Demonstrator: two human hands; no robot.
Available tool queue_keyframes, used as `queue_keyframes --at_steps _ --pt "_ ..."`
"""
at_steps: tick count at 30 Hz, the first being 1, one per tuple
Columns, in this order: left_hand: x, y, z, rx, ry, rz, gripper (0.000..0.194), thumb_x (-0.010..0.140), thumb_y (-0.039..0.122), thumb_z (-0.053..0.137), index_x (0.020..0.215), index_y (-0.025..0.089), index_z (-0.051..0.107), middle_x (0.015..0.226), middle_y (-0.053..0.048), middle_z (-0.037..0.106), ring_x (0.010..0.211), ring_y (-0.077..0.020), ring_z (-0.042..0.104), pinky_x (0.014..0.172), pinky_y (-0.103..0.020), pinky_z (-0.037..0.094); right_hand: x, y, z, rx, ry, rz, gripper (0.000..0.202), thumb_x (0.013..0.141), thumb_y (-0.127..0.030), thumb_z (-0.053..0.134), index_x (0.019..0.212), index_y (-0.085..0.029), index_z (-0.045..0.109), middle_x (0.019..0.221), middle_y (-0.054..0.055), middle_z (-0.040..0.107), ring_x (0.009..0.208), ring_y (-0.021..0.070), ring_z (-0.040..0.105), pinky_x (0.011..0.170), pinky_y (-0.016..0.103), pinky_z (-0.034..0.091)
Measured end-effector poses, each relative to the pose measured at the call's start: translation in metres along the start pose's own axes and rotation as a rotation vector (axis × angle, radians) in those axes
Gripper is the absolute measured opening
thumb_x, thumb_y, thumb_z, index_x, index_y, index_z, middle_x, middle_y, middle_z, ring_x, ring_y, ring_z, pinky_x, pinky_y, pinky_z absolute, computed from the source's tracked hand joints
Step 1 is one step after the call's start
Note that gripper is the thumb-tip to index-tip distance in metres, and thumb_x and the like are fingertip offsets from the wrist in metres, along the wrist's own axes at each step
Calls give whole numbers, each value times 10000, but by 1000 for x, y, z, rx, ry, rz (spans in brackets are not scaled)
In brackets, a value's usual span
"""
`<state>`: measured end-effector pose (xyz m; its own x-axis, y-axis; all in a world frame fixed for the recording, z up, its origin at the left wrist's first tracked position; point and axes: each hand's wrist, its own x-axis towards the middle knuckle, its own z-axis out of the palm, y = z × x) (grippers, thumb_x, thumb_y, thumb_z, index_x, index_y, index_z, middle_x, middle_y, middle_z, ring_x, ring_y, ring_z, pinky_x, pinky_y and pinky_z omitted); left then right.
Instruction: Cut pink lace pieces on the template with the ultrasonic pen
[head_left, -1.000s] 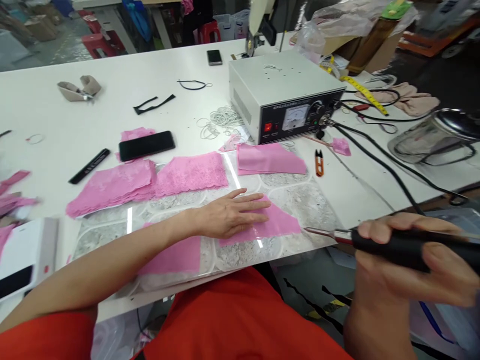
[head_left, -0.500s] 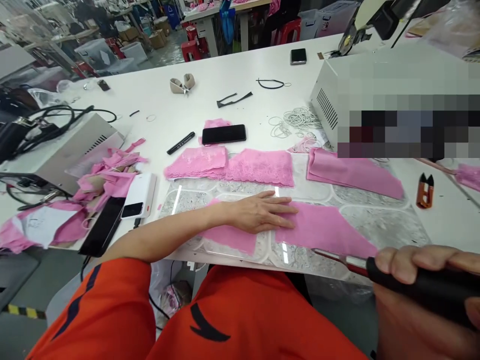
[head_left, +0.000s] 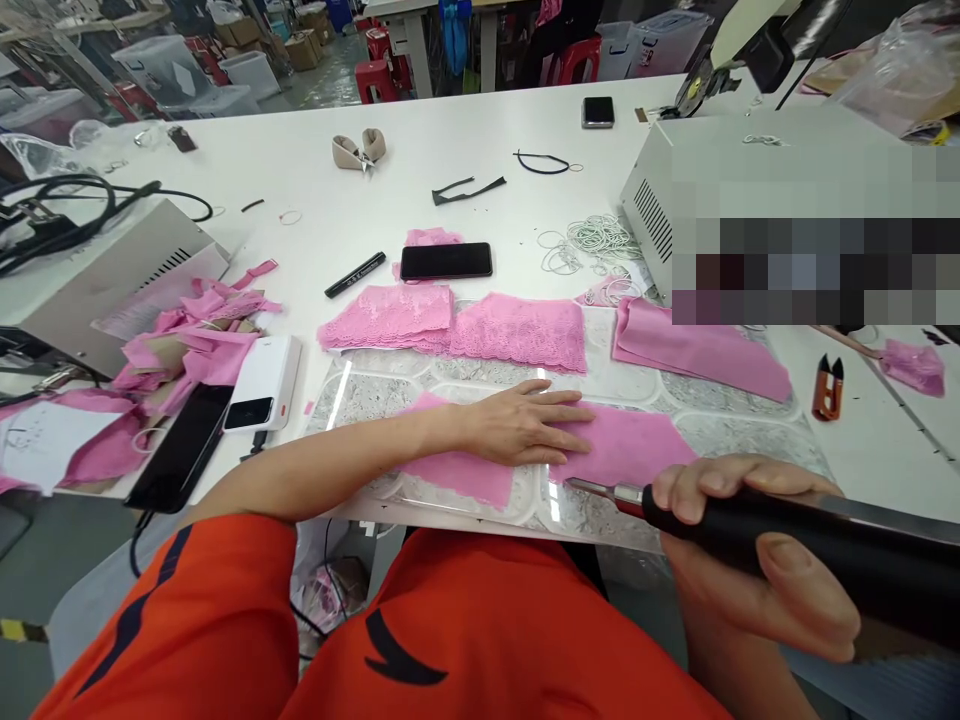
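1. A black-handled tool (head_left: 840, 540) is held in the right hand (head_left: 739, 595), its handle enclosed by the grip between fingers and thumb.
2. The tool's metal tip is pointed between 9 and 10 o'clock; its long axis is carried back between 3 and 4 o'clock.
3. A pink fabric piece (head_left: 630, 450) is laid flat on a marbled mat (head_left: 757, 435) near the worktop's (head_left: 285, 150) close edge, its long axis set roughly from 9 to 3 o'clock.
4. The left hand (head_left: 525, 425) is laid flat, fingers spread toward 3 o'clock over the fabric; nothing is clasped by its grip.
5. The fabric's 9 o'clock end is partly covered by that hand, and its lower 3 o'clock corner by the right hand.
6. Whether the fabric is touched by the tip cannot be told; the handle's rear is cut off at 3 o'clock.
7. A second pink piece (head_left: 465, 478), at 9 o'clock, is partly hidden by the left forearm.
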<state>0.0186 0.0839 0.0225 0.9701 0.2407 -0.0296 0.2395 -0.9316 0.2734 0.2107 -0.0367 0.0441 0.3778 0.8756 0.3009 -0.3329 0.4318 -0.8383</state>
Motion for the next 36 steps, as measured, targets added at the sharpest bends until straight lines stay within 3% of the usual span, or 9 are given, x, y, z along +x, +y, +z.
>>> queue_keyframes --at_steps 18,36 --pt "7 3 10 55 117 8 392 1012 446 488 1327 269 640 1521 -98 482 1416 -314 430 1120 -511 357 0 3 7 33 -56 24 216 711 -309 713 901 -217 671 743 -11 600 512 129 531 509 349 499" --pt "8 4 11 87 103 2 390 1013 442 480 1338 285 629 1535 -98 464 1422 -305 421 1119 -500 347 -2 6 8 25 -73 1 209 718 -289 680 909 -207 653 756 -6 597 517 132 544 512 354 499"
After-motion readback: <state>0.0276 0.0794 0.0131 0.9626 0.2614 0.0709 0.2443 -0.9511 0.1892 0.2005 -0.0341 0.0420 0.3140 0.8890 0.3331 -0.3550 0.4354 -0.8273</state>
